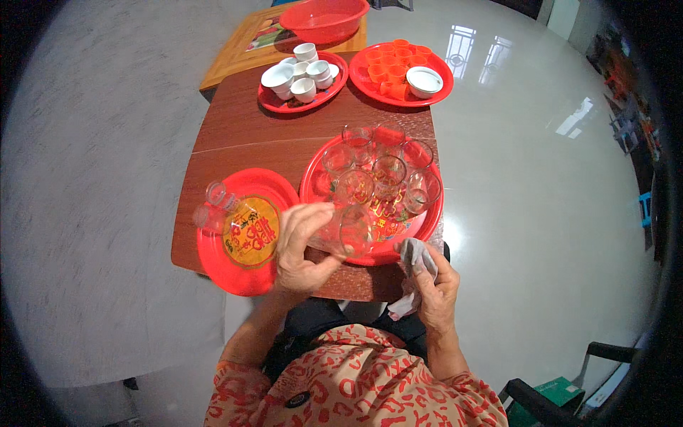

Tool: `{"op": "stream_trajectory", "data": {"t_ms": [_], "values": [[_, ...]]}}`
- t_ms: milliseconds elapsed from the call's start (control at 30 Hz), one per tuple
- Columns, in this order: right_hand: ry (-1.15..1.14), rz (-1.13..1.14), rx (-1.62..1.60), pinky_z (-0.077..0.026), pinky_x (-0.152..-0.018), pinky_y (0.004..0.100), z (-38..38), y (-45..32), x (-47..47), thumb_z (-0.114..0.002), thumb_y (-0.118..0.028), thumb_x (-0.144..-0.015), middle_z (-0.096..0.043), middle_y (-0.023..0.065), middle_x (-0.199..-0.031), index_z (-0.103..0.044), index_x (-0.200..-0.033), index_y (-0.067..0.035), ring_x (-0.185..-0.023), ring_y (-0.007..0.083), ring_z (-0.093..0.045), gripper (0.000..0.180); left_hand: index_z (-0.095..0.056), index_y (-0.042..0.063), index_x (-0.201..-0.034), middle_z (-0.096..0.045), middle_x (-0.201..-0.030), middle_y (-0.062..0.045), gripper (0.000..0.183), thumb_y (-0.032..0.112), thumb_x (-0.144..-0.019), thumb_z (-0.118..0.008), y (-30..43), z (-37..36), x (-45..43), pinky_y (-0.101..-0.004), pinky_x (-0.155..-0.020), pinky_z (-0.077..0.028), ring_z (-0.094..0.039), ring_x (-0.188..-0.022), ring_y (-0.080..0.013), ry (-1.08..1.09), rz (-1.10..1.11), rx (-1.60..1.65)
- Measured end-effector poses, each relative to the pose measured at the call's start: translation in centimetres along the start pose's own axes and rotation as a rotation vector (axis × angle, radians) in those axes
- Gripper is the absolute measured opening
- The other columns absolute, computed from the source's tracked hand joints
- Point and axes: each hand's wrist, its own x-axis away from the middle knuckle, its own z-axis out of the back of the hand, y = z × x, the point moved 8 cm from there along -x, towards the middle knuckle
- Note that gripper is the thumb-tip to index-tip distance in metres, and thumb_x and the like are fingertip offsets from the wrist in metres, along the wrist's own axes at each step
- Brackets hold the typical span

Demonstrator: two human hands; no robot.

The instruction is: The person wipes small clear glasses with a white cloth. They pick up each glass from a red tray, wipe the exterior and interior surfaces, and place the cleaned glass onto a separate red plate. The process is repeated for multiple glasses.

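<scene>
My left hand (304, 248) is closed around a clear drinking glass (355, 232), tilted on its side with its mouth to the right, over the near left rim of a round red tray (438, 216). Several more clear glasses (388, 173) stand on that tray. A crumpled pale cloth (416, 267) is in my right hand (440, 291), just off the tray's near right edge. At the left, two small clear glasses (217, 193) lie at the edge of a second red tray (213, 267), which has a yellow printed centre.
Farther back on the wooden table (235, 123), a red tray (264, 108) holds white cups and bowls (304, 89). Beside it, another red tray (448, 88) carries orange plastic cups (396, 72) and a white bowl (425, 81). Beyond stands a red basin (325, 21). A black-armed chair (525, 395) is at lower right.
</scene>
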Motion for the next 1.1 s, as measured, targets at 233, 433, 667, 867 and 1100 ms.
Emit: {"op": "stream_trajectory", "data": {"t_ms": [233, 433, 667, 867, 1100], "values": [[0.021, -0.044, -0.015, -0.047, -0.080, 0.0234, 0.9, 0.8, 1.4, -0.052, -0.003, -0.088, -0.064, 0.0088, -0.105, -0.055, -0.119, 0.006, -0.090, 0.0102, -0.058, 0.033, -0.060, 0.012, -0.112, -0.054, -0.115, -0.008, 0.057, -0.002, -0.058, -0.073, 1.1, 0.1, -1.0, -0.0420, -0.090, -0.040, -0.047, -0.105, -0.0314, -0.160, -0.025, -0.285], [0.039, -0.063, -0.005, -0.046, -0.070, 0.0208, 1.4, 0.6, 2.1, -0.051, -0.004, -0.087, -0.064, 0.0051, -0.099, -0.056, -0.119, 0.004, -0.081, 0.0067, -0.056, 0.033, -0.060, 0.013, -0.110, -0.055, -0.114, -0.006, 0.056, -0.001, -0.058, -0.072, 1.6, 0.2, -1.3, -0.0428, -0.092, -0.037, -0.047, -0.105, -0.0302, -0.130, -0.053, -0.295], [0.070, -0.044, 0.006, -0.045, -0.066, 0.0195, 2.0, 0.6, 2.7, -0.052, -0.003, -0.088, -0.062, 0.0020, -0.094, -0.056, -0.119, 0.003, -0.075, 0.0054, -0.055, 0.032, -0.059, 0.013, -0.112, -0.055, -0.114, -0.006, 0.059, -0.002, -0.056, -0.071, 2.0, 0.0, -1.8, -0.0427, -0.091, -0.037, -0.047, -0.104, -0.0303, -0.157, -0.093, -0.357], [0.090, 0.052, 0.010, -0.045, -0.075, 0.0231, 1.5, 0.0, 2.3, -0.056, -0.005, -0.089, -0.060, 0.0042, -0.100, -0.056, -0.120, 0.003, -0.083, 0.0087, -0.055, 0.032, -0.054, 0.008, -0.119, -0.054, -0.114, -0.009, 0.063, -0.002, -0.060, -0.072, 1.3, -0.5, -1.7, -0.0390, -0.090, -0.040, -0.050, -0.102, -0.0274, -0.149, 0.088, -0.209], [0.162, 0.511, 0.463, -0.043, -0.086, 0.0294, -1.6, -4.3, 0.9, -0.057, -0.004, -0.087, -0.057, 0.0116, -0.105, -0.060, -0.117, 0.000, -0.097, 0.0202, -0.056, 0.031, -0.036, 0.000, -0.133, -0.048, -0.123, -0.008, 0.063, 0.009, -0.081, -0.071, -1.0, -5.0, 1.9, -0.0300, -0.095, -0.043, -0.052, -0.107, -0.0154, -0.027, 0.737, 0.970]]}}
